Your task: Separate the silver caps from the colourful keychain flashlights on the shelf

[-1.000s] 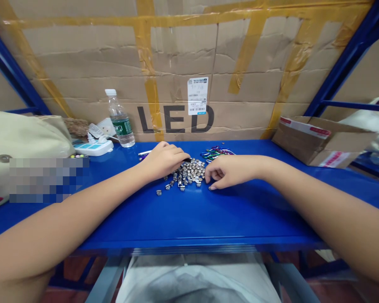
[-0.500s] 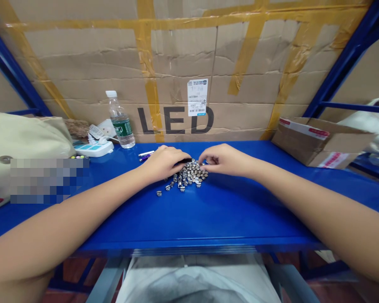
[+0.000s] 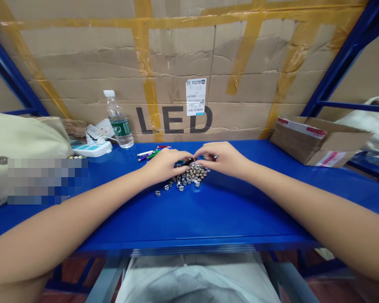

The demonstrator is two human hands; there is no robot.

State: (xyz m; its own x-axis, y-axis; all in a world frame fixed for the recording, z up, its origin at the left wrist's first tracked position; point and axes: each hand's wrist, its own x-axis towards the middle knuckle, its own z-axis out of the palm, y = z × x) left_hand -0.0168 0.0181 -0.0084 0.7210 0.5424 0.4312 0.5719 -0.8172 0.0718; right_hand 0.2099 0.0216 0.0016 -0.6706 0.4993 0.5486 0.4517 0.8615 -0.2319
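Pinching a dark slim piece [image 3: 188,162] in the left hand [image 3: 164,165]; curling the right hand [image 3: 222,157] at its other end, cannot tell whether gripping. With loose metal pieces [image 3: 196,172] just below the hands on the counter [image 3: 189,219], could scatter these by brushing low, or drop the slim piece through light pinching.

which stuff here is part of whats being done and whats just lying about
In use, apparently:
- dark slim piece in the left hand, right hand close by
- small metal pieces near both hands

Lying about, apparently:
- water bottle
- power strip
- small cardboard box
- pale bag
- coloured pens (role unclear)
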